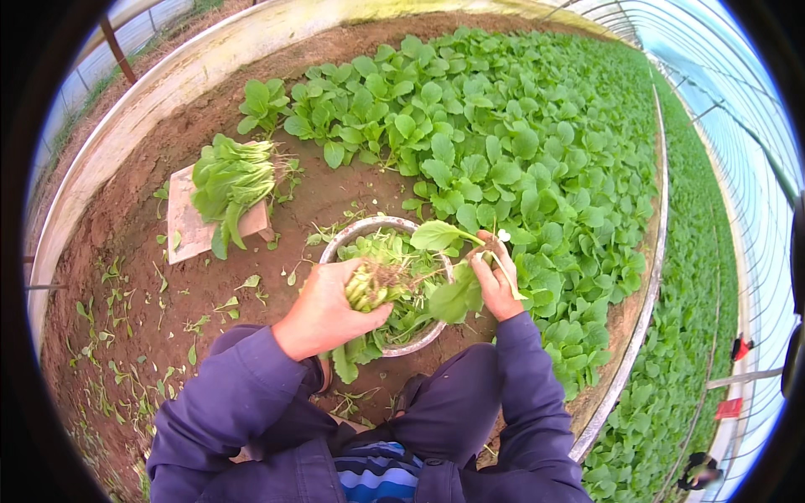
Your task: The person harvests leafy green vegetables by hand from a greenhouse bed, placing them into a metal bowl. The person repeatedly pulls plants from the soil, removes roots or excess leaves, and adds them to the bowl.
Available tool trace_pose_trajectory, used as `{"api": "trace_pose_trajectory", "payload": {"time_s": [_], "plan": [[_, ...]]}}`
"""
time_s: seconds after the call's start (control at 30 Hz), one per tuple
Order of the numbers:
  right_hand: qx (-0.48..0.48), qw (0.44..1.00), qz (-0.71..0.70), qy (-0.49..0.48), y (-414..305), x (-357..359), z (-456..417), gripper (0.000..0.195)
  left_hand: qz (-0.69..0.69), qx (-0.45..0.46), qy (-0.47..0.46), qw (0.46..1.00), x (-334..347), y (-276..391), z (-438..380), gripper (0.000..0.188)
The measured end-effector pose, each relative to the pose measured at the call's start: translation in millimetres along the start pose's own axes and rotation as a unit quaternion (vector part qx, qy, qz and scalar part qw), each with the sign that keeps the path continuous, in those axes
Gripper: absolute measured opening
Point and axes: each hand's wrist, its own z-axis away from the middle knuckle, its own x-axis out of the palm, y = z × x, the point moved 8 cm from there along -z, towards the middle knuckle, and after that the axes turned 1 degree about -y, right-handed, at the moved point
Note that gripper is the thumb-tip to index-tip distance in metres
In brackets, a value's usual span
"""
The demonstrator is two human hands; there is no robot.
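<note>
My left hand [336,311] is closed around a bunch of leafy green seedlings [371,290], their roots towards the right and some leaves hanging below. To its right, my right hand [497,276] grips a few leafy plants [456,292] by their stems, with roots and soil at the fingers. Both hands are over a round basin [383,221] that holds loose green leaves and stems. At the left, a pile of similar plants [233,179] lies on a small wooden stool [188,236], roots facing right.
Growing leafy greens [516,138] fill the bed ahead and right, bounded by a curved edging [651,295]. Scattered leaves [226,305] lie on bare soil at the left, below a low pale wall [126,119]. Part of a person [698,471] shows at the lower right.
</note>
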Motion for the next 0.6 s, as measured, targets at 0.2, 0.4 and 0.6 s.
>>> {"api": "trace_pose_trajectory", "payload": {"time_s": [0.2,0.4,0.6], "plan": [[0.001,0.994,-0.059,0.094,-30,27,13,0.015,-0.066,0.042,-0.013,0.997,15,-10,17,0.036],[-0.012,0.966,-0.255,0.033,-85,83,25,0.023,-0.037,0.065,-0.015,0.997,27,-49,12,0.062],[0.029,0.908,-0.408,0.095,-101,87,38,0.016,-0.102,0.033,-0.078,0.991,58,-32,27,0.045]]}}
